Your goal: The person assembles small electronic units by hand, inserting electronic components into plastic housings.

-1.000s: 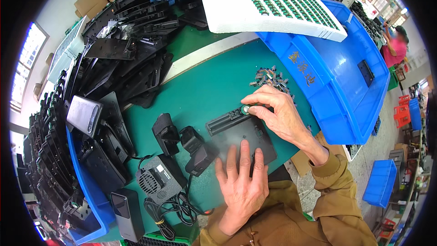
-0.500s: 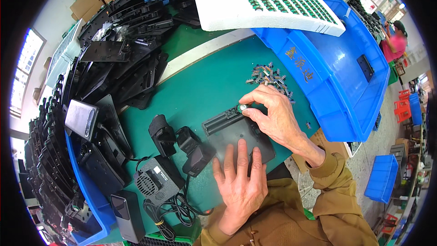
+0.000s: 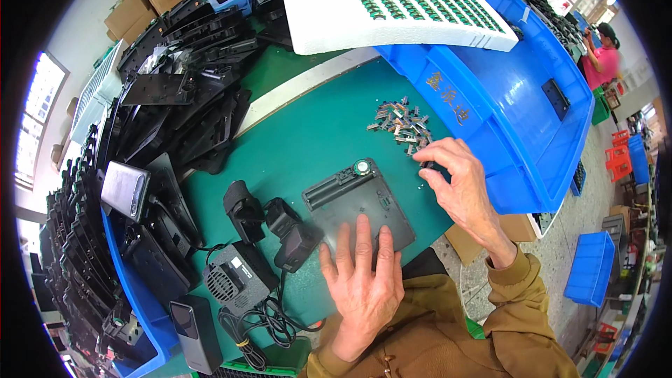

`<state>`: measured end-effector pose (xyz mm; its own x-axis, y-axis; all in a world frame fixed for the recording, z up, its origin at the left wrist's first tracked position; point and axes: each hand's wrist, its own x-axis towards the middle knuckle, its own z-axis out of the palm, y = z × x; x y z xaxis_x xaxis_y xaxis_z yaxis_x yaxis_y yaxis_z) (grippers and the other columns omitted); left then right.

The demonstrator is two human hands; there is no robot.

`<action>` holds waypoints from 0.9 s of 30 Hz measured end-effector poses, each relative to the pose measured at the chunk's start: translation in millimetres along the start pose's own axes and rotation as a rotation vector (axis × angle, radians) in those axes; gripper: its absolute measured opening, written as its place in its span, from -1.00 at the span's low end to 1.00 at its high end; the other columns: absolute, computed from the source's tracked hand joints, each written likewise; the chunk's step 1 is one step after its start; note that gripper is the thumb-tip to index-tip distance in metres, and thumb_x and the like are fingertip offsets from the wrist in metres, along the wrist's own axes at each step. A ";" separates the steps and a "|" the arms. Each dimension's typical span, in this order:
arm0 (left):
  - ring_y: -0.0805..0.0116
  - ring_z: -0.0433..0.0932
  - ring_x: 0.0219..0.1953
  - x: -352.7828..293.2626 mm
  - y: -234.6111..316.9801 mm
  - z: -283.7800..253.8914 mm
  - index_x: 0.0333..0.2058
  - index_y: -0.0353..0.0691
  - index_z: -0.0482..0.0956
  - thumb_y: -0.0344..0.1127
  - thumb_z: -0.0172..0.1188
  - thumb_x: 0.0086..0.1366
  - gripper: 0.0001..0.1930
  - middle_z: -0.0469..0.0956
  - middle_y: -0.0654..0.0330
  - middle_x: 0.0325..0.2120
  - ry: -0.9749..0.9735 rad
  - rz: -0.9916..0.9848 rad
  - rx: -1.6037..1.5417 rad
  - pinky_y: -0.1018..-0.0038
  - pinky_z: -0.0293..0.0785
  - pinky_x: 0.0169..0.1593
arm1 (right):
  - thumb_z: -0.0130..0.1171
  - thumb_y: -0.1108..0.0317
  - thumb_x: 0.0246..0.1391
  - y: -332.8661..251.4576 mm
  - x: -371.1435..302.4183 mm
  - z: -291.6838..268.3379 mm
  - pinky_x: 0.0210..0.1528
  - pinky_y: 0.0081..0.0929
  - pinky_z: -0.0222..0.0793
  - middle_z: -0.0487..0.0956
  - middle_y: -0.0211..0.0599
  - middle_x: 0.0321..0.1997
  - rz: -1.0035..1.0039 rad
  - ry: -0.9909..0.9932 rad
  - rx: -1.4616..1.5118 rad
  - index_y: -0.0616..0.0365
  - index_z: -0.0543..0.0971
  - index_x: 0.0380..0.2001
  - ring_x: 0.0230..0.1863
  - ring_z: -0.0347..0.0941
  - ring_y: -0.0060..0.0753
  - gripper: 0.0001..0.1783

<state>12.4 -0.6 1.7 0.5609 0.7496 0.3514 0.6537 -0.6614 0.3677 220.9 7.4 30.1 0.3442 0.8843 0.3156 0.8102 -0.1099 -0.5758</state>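
Note:
A flat black plastic housing [image 3: 364, 206] lies on the green mat, a long slot along its far edge. My left hand [image 3: 364, 280] rests on its near part, fingers spread and flat. In the housing's far right corner sits a small round green circuit board with a silver centre [image 3: 362, 166]. My right hand [image 3: 462, 185] is right of the housing, at the near edge of a pile of small metal-and-black components [image 3: 402, 124]. Its thumb and index finger are curled into a pinch; a dark bit shows between them, too small to name.
Left of the housing are black moulded devices [image 3: 290, 234], a vented box with cables [image 3: 240, 276] and a grey upright case [image 3: 194, 332]. Black plastic parts [image 3: 189, 98] are heaped farther left. A white foam tray of green boards [image 3: 399, 31] rests on a blue bin [image 3: 483, 108].
My right hand has let go of the round board in the housing's corner and moved right to the component pile. My left hand stays flat on the housing. The view has shifted slightly.

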 end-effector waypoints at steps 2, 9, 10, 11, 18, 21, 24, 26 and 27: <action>-0.16 0.36 0.26 -0.3 0.1 -1.4 0.03 -0.16 0.64 -0.26 0.33 0.15 -0.57 0.43 -0.02 0.24 -0.016 -0.006 0.006 -0.18 0.16 0.30 | 0.32 0.61 -0.06 3.4 -2.5 -1.4 -0.02 -0.31 0.44 0.63 -0.23 -0.18 0.006 0.004 -0.007 0.21 0.67 -0.22 -0.08 0.53 -0.14 -0.73; -0.15 0.42 0.20 -1.1 -1.7 1.1 0.07 -0.10 0.61 -0.18 0.26 0.23 -0.58 0.46 -0.02 0.21 -0.013 0.025 0.058 -0.20 0.19 0.25 | 0.32 0.63 -0.06 9.8 -2.5 -1.2 -0.11 -0.29 0.44 0.58 -0.22 -0.25 0.040 0.018 -0.016 0.23 0.67 -0.21 -0.13 0.52 -0.16 -0.73; -0.15 0.42 0.20 -1.4 -2.0 1.1 0.07 -0.10 0.61 -0.18 0.26 0.23 -0.58 0.46 -0.02 0.21 -0.015 0.027 0.058 -0.20 0.19 0.25 | 0.32 0.62 -0.06 10.8 -2.6 0.1 -0.13 -0.29 0.44 0.57 -0.22 -0.26 0.021 0.018 0.004 0.23 0.67 -0.22 -0.14 0.52 -0.17 -0.74; -0.15 0.42 0.20 -1.6 -2.4 1.2 0.07 -0.10 0.61 -0.18 0.26 0.23 -0.58 0.46 -0.02 0.21 -0.013 0.026 0.056 -0.20 0.18 0.25 | 0.32 0.62 -0.06 12.2 -2.6 0.6 -0.13 -0.29 0.44 0.57 -0.22 -0.26 0.024 0.017 0.004 0.23 0.67 -0.22 -0.14 0.52 -0.17 -0.74; -0.20 0.35 0.26 -1.4 -1.8 0.5 0.06 -0.16 0.62 -0.24 0.28 0.19 -0.57 0.42 -0.07 0.25 -0.026 0.017 0.015 -0.21 0.12 0.31 | 0.36 0.57 -0.07 11.5 -1.4 -5.9 -0.13 -0.32 0.45 0.58 -0.21 -0.26 -0.079 -0.124 0.030 0.23 0.68 -0.24 -0.17 0.53 -0.20 -0.76; -0.20 0.35 0.26 -1.4 -1.9 -0.2 0.06 -0.16 0.62 -0.24 0.27 0.20 -0.57 0.42 -0.07 0.25 -0.035 0.010 0.027 -0.20 0.12 0.31 | 0.37 0.56 -0.08 14.0 -1.7 -9.2 -0.11 -0.31 0.46 0.58 -0.22 -0.26 0.008 -0.107 0.114 0.22 0.67 -0.24 -0.17 0.54 -0.18 -0.74; -0.16 0.43 0.19 -0.6 -2.8 0.0 0.07 -0.11 0.61 -0.18 0.25 0.24 -0.59 0.47 -0.04 0.20 -0.017 0.031 0.057 -0.19 0.17 0.27 | 0.38 0.55 -0.09 15.7 -4.6 -10.1 -0.10 -0.29 0.45 0.58 -0.22 -0.25 0.048 -0.061 0.051 0.22 0.67 -0.24 -0.15 0.53 -0.16 -0.74; -0.16 0.43 0.19 -1.2 -2.2 0.1 0.07 -0.11 0.61 -0.18 0.25 0.24 -0.59 0.47 -0.04 0.20 -0.014 0.033 0.060 -0.19 0.16 0.27 | 0.38 0.56 -0.09 15.0 -6.6 -10.0 -0.10 -0.28 0.45 0.58 -0.22 -0.24 0.035 -0.066 -0.011 0.22 0.66 -0.24 -0.15 0.53 -0.14 -0.74; -0.16 0.43 0.19 -1.5 -1.7 -0.1 0.07 -0.11 0.61 -0.18 0.24 0.25 -0.59 0.47 -0.04 0.20 -0.012 0.034 0.063 -0.19 0.16 0.27 | 0.37 0.56 -0.07 14.0 -6.8 -10.6 -0.11 -0.23 0.44 0.57 -0.22 -0.23 0.018 -0.068 -0.016 0.21 0.65 -0.26 -0.13 0.51 -0.10 -0.76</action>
<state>10.4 -0.6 0.6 0.5891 0.7271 0.3525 0.6644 -0.6842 0.3007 235.0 -5.0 27.9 0.3259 0.9108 0.2534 0.8121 -0.1325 -0.5682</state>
